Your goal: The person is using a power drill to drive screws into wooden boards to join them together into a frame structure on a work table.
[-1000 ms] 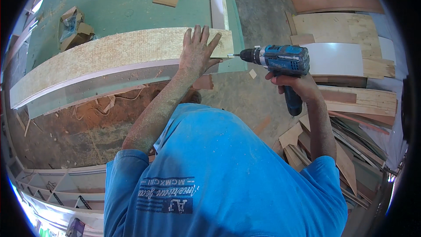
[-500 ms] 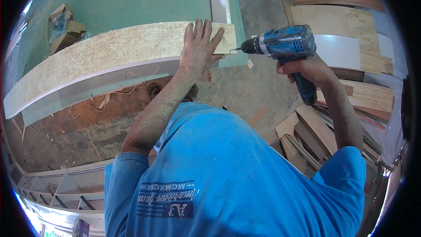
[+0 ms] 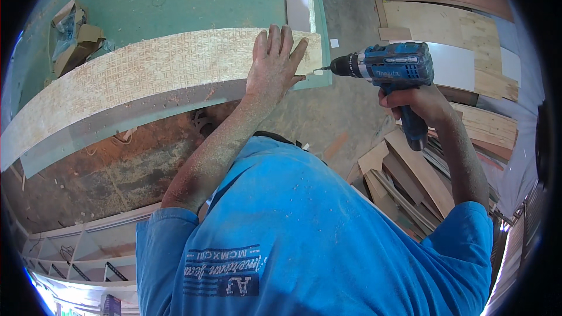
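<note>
A long pale wooden board [image 3: 170, 55] with grid-like glue marks lies across a green work surface, supported beneath by a thin panel edge. My left hand [image 3: 272, 70] rests flat on its right part, fingers stretched toward the far edge and thumb pointing right near the close edge. A blue and black cordless drill [image 3: 392, 64] is gripped in my right hand [image 3: 418, 102], index finger around the trigger area. Its chuck faces left, and a thin bit [image 3: 325, 68] points at the board's right end. Whether the bit touches the wood is hard to tell.
An open cardboard box [image 3: 82, 41] with plastic inside sits on the green surface [image 3: 175, 6]. A white upright panel [image 3: 297, 0] runs away from the board's right end. Wood offcuts [image 3: 410, 169] and plywood sheets [image 3: 439, 23] lie to the right. White shelving [image 3: 93, 246] stands lower left.
The view has shifted slightly, so the board and hands sit a little further right. The drill has drawn back a little rightward from the board's end. My left hand keeps its place on the board.
</note>
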Tool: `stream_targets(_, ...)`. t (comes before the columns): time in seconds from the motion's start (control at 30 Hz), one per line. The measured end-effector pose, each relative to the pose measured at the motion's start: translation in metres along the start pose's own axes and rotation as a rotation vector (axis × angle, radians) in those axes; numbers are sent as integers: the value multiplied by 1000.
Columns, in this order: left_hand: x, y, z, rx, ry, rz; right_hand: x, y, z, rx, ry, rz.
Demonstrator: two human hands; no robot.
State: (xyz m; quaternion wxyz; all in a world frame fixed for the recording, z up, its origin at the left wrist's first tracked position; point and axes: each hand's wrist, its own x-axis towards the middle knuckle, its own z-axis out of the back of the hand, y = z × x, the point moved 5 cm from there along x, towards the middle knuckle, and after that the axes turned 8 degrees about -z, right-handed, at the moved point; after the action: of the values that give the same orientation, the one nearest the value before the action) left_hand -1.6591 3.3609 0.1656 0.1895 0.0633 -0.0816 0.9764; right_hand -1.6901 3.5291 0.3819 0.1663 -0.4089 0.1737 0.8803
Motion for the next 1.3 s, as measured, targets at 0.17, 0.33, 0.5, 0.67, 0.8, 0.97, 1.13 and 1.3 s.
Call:
stream_targets(0.17,1,0,-1,28,30,-5,-4,1,-3,-4,-50,-67)
stream_targets(0.33,1,0,-3,47,36,-16,-6,-4,-8,41,-10,-62)
stream_targets(0.5,3,1,-2,24,31,-13,-7,-8,-12,66,-12,-56)
stream_targets(0.67,5,2,-3,3,21,-15,-4,-12,-14,137,14,-57)
stream_targets(0.8,5,4,-3,-9,61,-7,4,-14,-13,136,36,-68)
stream_targets(0.97,8,-1,-7,11,72,9,33,-63,-85,-73,133,11)
stream_targets(1.13,4,4,2,-43,148,-1,28,-75,-60,114,180,-136)
stream_targets(1.3,-3,6,13,-474,-80,-52,18,-98,-32,246,63,-106)
